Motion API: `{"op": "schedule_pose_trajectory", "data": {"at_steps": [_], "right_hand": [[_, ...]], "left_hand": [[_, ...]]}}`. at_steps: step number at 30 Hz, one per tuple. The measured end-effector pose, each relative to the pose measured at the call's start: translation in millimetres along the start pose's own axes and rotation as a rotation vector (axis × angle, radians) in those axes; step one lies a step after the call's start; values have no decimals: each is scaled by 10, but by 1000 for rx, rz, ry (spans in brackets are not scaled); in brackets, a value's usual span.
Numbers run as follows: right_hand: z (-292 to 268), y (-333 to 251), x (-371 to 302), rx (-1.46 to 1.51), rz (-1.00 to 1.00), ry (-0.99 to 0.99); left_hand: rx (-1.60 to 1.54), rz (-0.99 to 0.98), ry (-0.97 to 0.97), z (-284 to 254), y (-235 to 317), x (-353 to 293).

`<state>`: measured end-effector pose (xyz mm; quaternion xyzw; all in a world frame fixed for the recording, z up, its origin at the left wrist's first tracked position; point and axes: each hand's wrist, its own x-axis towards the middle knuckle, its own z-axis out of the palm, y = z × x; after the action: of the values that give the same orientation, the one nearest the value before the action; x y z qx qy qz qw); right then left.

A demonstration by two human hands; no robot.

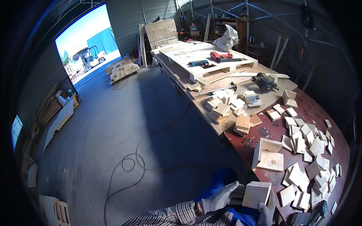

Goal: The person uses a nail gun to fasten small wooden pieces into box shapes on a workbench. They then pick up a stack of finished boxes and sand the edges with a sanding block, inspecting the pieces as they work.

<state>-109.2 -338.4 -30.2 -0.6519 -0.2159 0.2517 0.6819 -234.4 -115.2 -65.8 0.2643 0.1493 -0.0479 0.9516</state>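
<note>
Both hands at the lower edge of the view, gloved in pale grey. A stack of small boards [256, 196] sits between them, front face toward the camera, layered edges showing along its top; it is just beside the near-left edge of the red table [275, 177]. Right hand [267, 211]: closed on the stack at its lower right corner, thumb lapping onto the front face, rest of the hand along the right side. Left hand [222, 197]: at the left side of the stack, fingers extended and reaching to its left edge; fingertips partly hidden, so cannot tell whether they press on it or how narrow the grip is. Stack is nearly upright, slightly tilted. On the table, apart from the grip: a three-sided wooden piece [269, 160] beyond the stack, and a loose scatter of small boards [318, 165] to the right.
</note>
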Motion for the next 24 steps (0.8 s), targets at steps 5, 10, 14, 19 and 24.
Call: {"op": "schedule_pose_trajectory", "data": {"at_steps": [5,10,14,19,24], "right_hand": [[-113,-100,-85,-62,-22,-15],[56,-260,-19,-338,-203,-431],[32,-315,18,-649,-314,-527],[25,-383,33,-832,-484,-541],[-53,-429,91,-850,-548,-614]], "left_hand": [[-10,-101,187,-5,-46,37],[-120,-43,-115,-720,-626,357],[-172,-146,-70,-517,-460,168],[-290,-126,-262,-599,-591,220],[-279,-50,75,-262,-678,93]]}}
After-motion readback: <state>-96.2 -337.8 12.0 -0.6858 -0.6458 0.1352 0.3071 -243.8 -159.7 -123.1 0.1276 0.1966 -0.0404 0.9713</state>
